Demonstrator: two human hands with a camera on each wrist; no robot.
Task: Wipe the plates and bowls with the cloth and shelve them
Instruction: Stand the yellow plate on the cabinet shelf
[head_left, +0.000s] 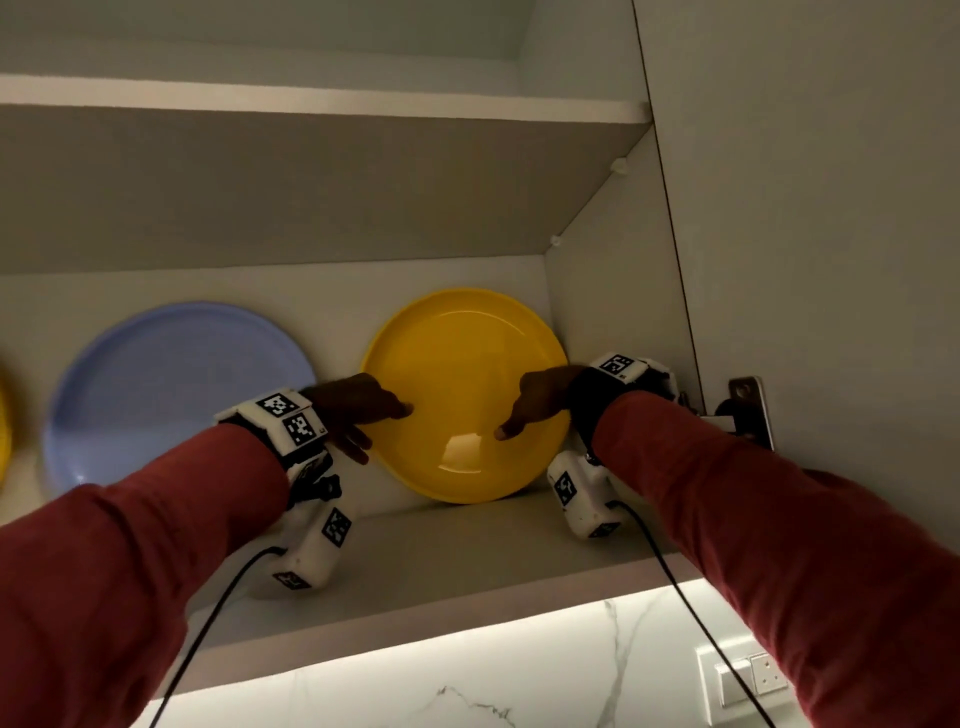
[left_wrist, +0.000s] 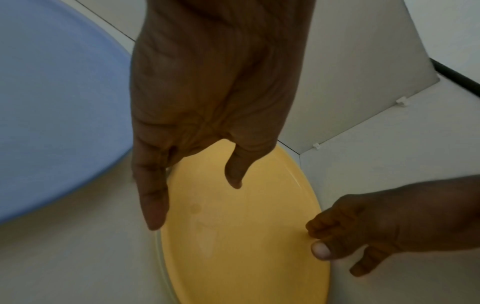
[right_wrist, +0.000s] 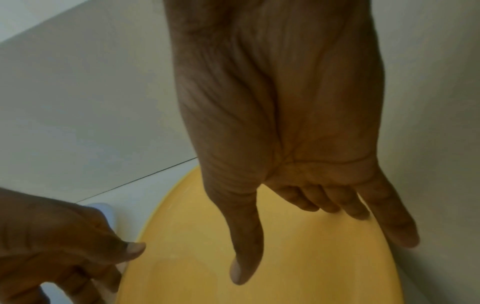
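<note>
Nearest you: both red sleeves (head_left: 130, 561) reach up into the cupboard, each w/ a white wrist unit (head_left: 311, 535) strapped on and a black cable hanging down. Below the shelf (head_left: 441, 561) front edge there's lit marble wall and a wall switch (head_left: 743, 675) at lower right.

Your left hand (head_left: 358, 410) is at the left rim of the yellow plate (head_left: 467, 364); thumb lies over the front face, fingers (left_wrist: 153, 197) run straight down along the rim. Fingers relaxed, not wrapped round it. Whether they touch the rim — can't tell for sure.

Your right hand (head_left: 540, 402) is at the plate's right side, thumb (right_wrist: 246, 246) in front of the face, the other fingers extended toward the rim by the cupboard side wall. Loose too, no clamp visible.

The yellow plate stands on edge on the shelf, leaning back vs. the rear wall, just beside the right side panel.

Further left, a blue plate (head_left: 171, 395) leans the same way, close to the yellow one, apart from it. At far left edge, a sliver of another yellow dish (head_left: 4, 431).

Above: underside of the next shelf board (head_left: 311, 182).
</note>
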